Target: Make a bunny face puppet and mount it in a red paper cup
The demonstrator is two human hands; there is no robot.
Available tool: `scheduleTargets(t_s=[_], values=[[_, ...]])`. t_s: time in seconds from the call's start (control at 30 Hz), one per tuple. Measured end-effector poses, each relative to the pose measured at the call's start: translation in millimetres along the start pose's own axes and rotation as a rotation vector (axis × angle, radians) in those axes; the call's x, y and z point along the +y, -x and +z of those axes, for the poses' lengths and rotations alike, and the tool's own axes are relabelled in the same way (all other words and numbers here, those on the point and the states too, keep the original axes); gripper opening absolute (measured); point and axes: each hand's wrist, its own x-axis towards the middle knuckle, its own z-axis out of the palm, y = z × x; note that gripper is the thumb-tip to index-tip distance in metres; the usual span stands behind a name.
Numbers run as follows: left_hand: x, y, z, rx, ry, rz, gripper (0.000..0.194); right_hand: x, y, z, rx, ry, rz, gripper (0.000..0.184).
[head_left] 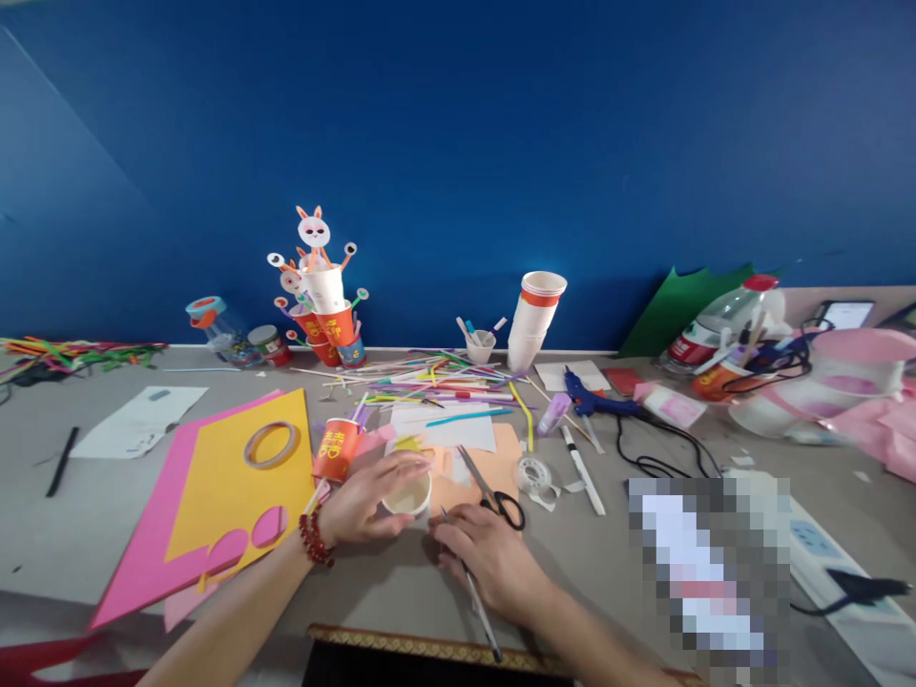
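Head view, clock read from the white cup (409,496) at centre.

Left hand (368,496): curled round white cup, fingers at far side, thumb at near side. Right hand (493,553): low over table (386,587), fingers closed on slim pen (476,599), tip towards cup; exact finger contact hard to tell.

Three o'clock: black-handled scissors (510,510), just beside right hand; clear tape roll (533,474), beyond. Two o'clock: blue glue gun (595,399). One o'clock: stacked paper cups (530,329). Twelve o'clock: loose coloured straws (444,396). Ten o'clock: red cup (336,453) with straws, near left hand. Nine o'clock: yellow sheet (215,468) over pink.

Done, by appearance: rabbit-faced cup figures (327,288), standing at eleven o'clock. Left, by judgement: white cup in hand, with no face or straw arms visible; most straws loose.
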Motion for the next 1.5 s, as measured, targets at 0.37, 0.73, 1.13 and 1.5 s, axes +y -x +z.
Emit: scheduleTargets(t_s=[0.37, 0.73, 1.13, 1.5], values=[[0, -3, 4.1, 0.015, -0.021, 0.012, 0.063, 5, 1, 4, 0.024, 0.040, -0.029, 0.016], [-1, 1, 4.3, -0.006, -0.114, 0.006, 0.061, 6, 2, 4, 0.022, 0.033, -0.045, 0.014], [0, 1, 2.9, -0.030, -0.143, 0.011, 0.056, 7, 1, 5, 0.051, -0.005, -0.049, 0.017], [10, -7, -5.1, -0.024, -0.202, 0.028, 0.050, 3, 3, -2, 0.236, -0.401, 0.309, 0.010]])
